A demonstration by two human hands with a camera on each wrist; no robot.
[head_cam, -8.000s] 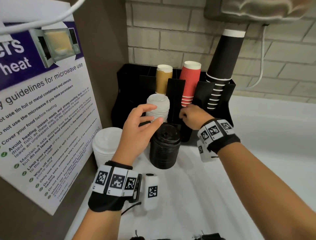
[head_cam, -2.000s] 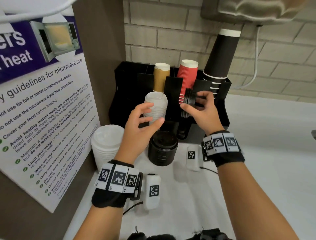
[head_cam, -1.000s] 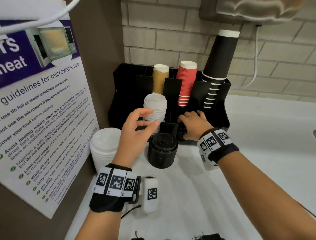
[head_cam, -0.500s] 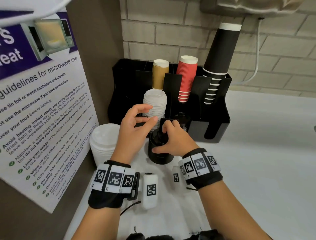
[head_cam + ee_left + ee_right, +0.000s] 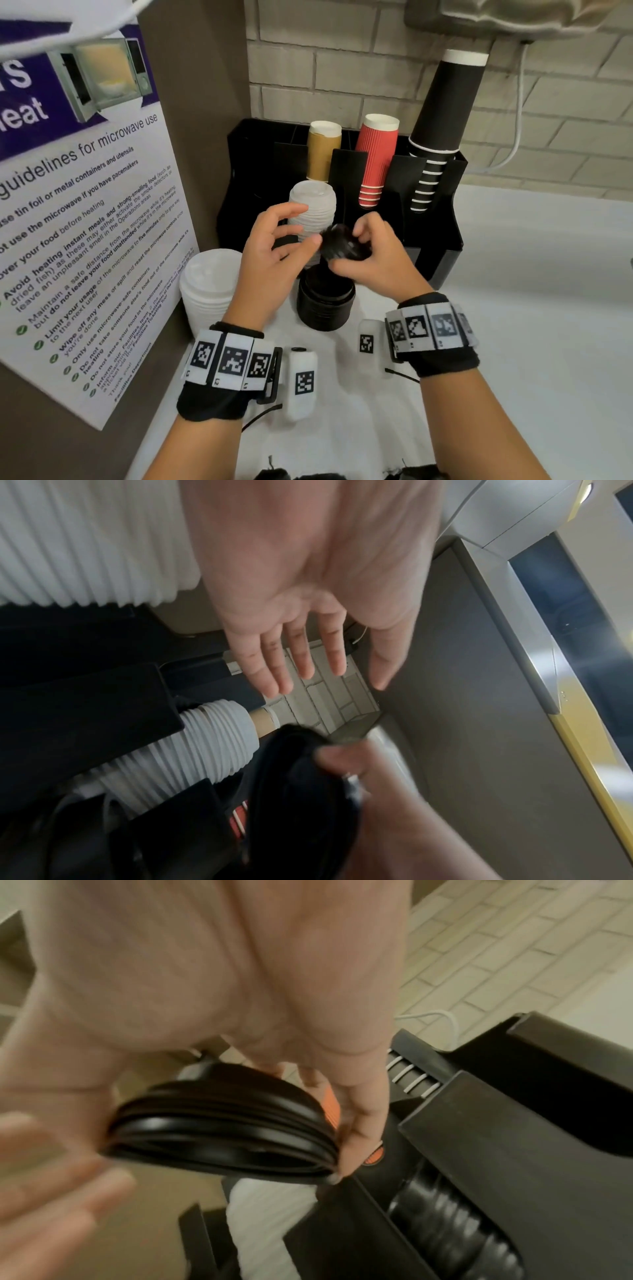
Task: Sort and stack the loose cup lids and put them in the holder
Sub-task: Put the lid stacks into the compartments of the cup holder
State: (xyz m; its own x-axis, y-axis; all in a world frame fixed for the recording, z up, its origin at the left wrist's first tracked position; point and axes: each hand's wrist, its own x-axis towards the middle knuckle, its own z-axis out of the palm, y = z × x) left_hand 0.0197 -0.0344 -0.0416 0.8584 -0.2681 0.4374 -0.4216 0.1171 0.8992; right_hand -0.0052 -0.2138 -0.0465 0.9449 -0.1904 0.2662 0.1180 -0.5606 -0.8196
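My right hand (image 5: 349, 246) grips a small bunch of black lids (image 5: 344, 244) just above the black lid stack (image 5: 325, 303) standing on the counter. In the right wrist view these black lids (image 5: 222, 1129) sit tilted between thumb and fingers (image 5: 356, 1123). Close on their left hovers my left hand (image 5: 301, 226), open with spread fingers (image 5: 291, 656) and holding nothing. Behind it, a white lid stack (image 5: 312, 212) fills a front slot of the black holder (image 5: 445, 240). Another slot holds black lids (image 5: 445, 1231). A wider white lid stack (image 5: 209, 291) stands on the counter at left.
Tan (image 5: 323, 150), red (image 5: 375, 157) and tall black cup stacks (image 5: 442, 130) rise from the holder's back. A microwave guideline poster (image 5: 85, 222) walls off the left side. A brick wall stands behind. White counter (image 5: 531, 342) spreads to the right.
My right hand went from the holder slot to the counter's black stack and has now lifted a few black lids off it. The left hand stays hovering open.
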